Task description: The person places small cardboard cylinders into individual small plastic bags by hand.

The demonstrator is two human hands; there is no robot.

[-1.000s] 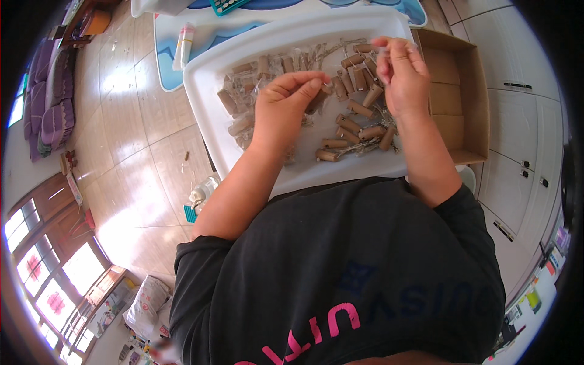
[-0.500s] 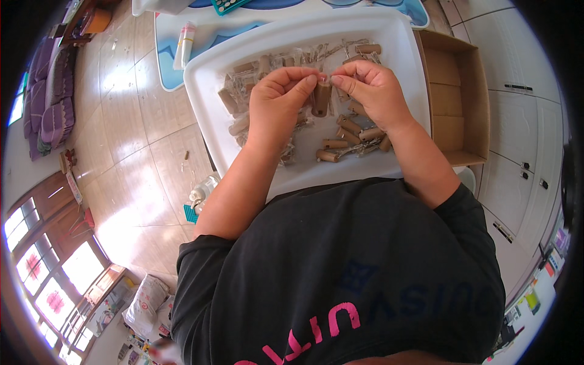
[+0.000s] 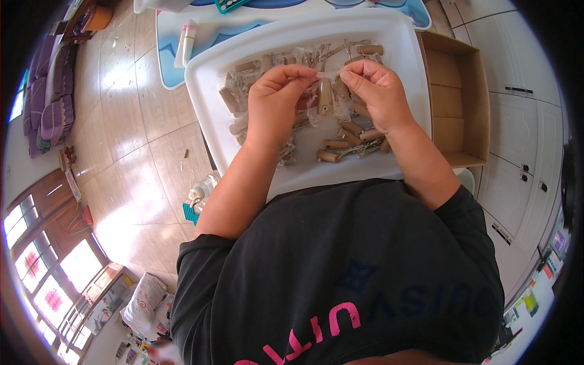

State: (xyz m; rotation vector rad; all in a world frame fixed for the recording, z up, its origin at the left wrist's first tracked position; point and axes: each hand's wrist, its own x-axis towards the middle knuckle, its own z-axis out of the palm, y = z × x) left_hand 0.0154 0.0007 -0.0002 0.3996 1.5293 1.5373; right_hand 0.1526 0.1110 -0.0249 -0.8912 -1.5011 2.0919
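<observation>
Over the white plastic tub, my left hand (image 3: 275,100) and my right hand (image 3: 378,91) pinch the two upper corners of a small clear plastic bag (image 3: 331,73). A brown cylinder (image 3: 326,98) with a small hole near its lower end hangs upright inside the bag. To the left and behind, bagged brown cylinders (image 3: 230,99) lie heaped in the white tub (image 3: 207,131). Loose brown cylinders (image 3: 336,144) with pale cords lie together near the tub's front right, below my right hand.
An open cardboard box (image 3: 447,115) stands against the tub's right side. Behind lies a blue and white table (image 3: 170,42) with a bundle of clear bags (image 3: 185,45) on it. A clear bottle (image 3: 204,188) is by my left forearm. White cabinets (image 3: 517,140) line the right.
My right hand has shifted slightly right, away from my left, and the bag's top edge is stretched wider between them. The cylinder sits a little lower and further right in view.
</observation>
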